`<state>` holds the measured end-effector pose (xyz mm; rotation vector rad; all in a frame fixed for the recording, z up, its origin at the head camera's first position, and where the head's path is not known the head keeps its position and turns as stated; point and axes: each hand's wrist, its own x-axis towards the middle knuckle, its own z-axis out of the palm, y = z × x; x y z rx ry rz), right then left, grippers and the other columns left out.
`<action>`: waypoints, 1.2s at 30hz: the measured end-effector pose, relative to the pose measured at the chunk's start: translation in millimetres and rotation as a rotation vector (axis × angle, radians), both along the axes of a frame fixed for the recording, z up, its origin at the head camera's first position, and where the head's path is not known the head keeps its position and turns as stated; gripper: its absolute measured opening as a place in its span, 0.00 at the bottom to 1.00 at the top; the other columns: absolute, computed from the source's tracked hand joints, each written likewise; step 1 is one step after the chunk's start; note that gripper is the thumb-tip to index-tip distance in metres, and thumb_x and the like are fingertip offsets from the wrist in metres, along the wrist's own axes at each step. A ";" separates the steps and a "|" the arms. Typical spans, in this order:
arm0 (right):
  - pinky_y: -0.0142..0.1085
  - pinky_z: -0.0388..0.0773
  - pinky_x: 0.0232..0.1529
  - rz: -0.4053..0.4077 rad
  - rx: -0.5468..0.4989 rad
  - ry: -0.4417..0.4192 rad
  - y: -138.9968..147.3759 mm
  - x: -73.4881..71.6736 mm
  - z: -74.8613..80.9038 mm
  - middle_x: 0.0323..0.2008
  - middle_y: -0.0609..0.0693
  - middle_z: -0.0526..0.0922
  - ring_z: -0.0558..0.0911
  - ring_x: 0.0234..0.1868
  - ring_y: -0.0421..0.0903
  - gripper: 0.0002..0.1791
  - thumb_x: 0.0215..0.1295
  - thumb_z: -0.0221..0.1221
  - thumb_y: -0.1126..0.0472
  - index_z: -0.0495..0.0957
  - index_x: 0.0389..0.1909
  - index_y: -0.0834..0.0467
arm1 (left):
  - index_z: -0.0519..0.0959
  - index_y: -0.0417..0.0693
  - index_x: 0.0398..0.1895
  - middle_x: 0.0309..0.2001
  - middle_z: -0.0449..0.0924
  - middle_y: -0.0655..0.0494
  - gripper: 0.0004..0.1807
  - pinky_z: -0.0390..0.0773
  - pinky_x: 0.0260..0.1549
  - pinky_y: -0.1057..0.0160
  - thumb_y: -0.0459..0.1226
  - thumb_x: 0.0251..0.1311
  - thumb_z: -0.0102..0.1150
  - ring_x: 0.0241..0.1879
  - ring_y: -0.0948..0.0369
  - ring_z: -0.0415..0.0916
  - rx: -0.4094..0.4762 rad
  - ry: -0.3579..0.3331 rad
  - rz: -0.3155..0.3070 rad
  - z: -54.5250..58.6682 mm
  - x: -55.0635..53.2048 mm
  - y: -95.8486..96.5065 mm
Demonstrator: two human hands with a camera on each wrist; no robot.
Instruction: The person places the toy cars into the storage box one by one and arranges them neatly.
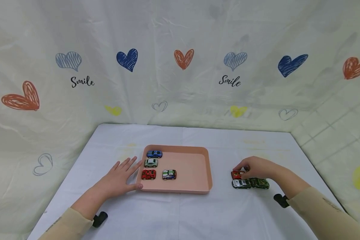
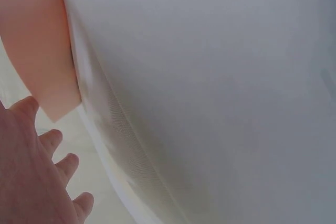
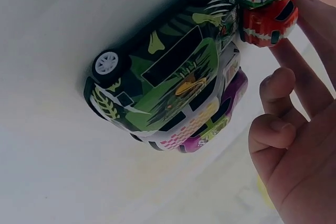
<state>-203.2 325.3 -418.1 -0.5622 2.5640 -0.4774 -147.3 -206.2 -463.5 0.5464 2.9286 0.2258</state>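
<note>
My right hand [image 1: 258, 167] reaches over a group of toy cars right of the tray, with thumb and index finger pinching a red toy car [image 1: 236, 175]. Just in front of it are a silver toy car [image 1: 241, 184] and a dark green toy car [image 1: 259, 183]. In the right wrist view, fingertips meet the red toy car [image 3: 268, 22], and a purple toy car [image 3: 231, 103] shows behind the dark green one [image 3: 178, 72]. My left hand [image 1: 118, 178] has its fingers spread, touching the left rim of the pink tray [image 1: 192, 170].
Inside the tray stand a blue toy car [image 1: 154, 154], a pale green one [image 1: 151, 163], a red one [image 1: 148, 174] and a white, green and blue one [image 1: 169, 174]. A white cloth covers the table [image 1: 180, 213], and a heart-printed curtain [image 1: 180, 86] hangs behind.
</note>
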 end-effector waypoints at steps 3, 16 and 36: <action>0.36 0.74 0.35 0.013 0.007 -0.004 0.0 -2.0 -0.6 0.43 0.44 0.82 0.73 0.34 0.42 0.17 0.57 0.69 0.62 0.86 0.49 0.51 | 0.54 0.57 0.79 0.79 0.48 0.50 0.53 0.44 0.72 0.36 0.71 0.55 0.54 0.76 0.43 0.44 0.008 0.000 0.002 1.3 0.5 1.0; 0.36 0.73 0.33 0.042 0.059 0.031 -2.3 -7.6 -7.5 0.42 0.43 0.82 0.73 0.32 0.41 0.18 0.57 0.67 0.63 0.86 0.50 0.50 | 0.54 0.57 0.79 0.79 0.48 0.49 0.53 0.43 0.72 0.36 0.72 0.54 0.53 0.76 0.43 0.43 0.008 -0.021 0.014 4.9 -0.2 1.5; 0.38 0.78 0.35 -0.024 -0.095 -0.045 -6.6 -16.3 -5.7 0.49 0.50 0.80 0.76 0.37 0.45 0.20 0.58 0.70 0.60 0.84 0.54 0.51 | 0.54 0.57 0.79 0.79 0.49 0.49 0.53 0.44 0.71 0.35 0.71 0.55 0.54 0.76 0.43 0.45 0.016 -0.013 0.005 2.7 -0.6 0.1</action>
